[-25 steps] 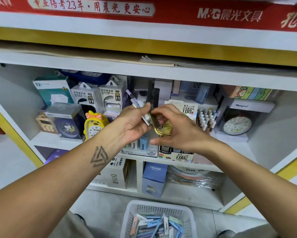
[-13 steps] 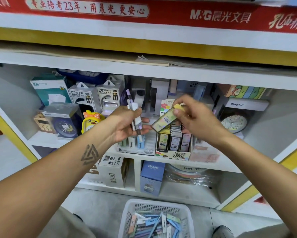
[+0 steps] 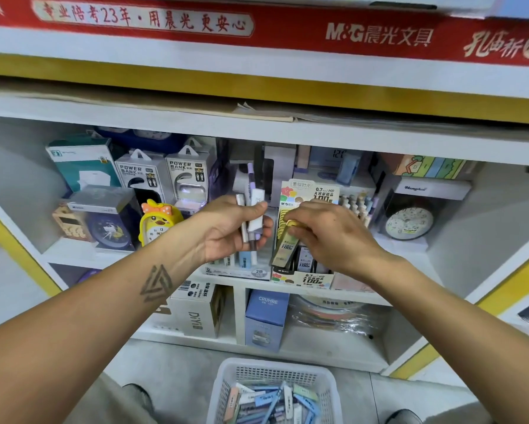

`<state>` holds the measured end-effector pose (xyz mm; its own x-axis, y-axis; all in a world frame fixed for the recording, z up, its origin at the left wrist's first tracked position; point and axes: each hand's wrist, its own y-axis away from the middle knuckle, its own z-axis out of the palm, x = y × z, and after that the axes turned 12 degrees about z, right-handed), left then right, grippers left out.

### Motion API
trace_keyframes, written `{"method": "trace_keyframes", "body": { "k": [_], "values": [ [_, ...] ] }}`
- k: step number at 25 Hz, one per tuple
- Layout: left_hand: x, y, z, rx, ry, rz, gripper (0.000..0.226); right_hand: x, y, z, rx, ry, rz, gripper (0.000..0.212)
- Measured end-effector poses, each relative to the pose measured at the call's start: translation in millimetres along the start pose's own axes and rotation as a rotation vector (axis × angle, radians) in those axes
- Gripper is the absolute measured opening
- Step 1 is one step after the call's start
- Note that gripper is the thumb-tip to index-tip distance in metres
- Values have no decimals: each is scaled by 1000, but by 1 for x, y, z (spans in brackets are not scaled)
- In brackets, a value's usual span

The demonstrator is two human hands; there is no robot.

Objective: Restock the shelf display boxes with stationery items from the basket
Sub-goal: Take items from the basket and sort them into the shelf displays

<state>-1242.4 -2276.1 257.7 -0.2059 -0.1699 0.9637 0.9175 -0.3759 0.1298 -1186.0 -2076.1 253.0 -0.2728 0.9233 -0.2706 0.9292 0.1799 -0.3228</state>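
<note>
Head view. Right hand (image 3: 333, 237): grip pinches a yellow lead case (image 3: 286, 249), tilted over the 0.7 HB display box (image 3: 306, 278), apparently for slotting in. Left hand (image 3: 232, 231): grip holds spare pale cases (image 3: 252, 209) upright, likely in reserve. Basket (image 3: 226, 390) sits below on the floor, stocked. Duck clock (image 3: 157, 223) stands left; pens (image 3: 356, 206) crowd behind.

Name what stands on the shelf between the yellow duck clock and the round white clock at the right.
In the head view, between the duck clock and the white clock stand two lead-refill display boxes, partly hidden by both hands.
</note>
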Motion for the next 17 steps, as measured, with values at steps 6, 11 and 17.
{"method": "trace_keyframes", "body": {
  "k": [6,11,17],
  "values": [
    [2,4,8,-76,48,64,4,-6,1,2,-34,127,-22,10],
    [2,11,18,-232,38,90,26,1,-4,-7,19,-218,217,18],
    [-11,17,38,-537,-44,-26,27,20,-2,-37,-61,-1232,555,20]
  ]
}}
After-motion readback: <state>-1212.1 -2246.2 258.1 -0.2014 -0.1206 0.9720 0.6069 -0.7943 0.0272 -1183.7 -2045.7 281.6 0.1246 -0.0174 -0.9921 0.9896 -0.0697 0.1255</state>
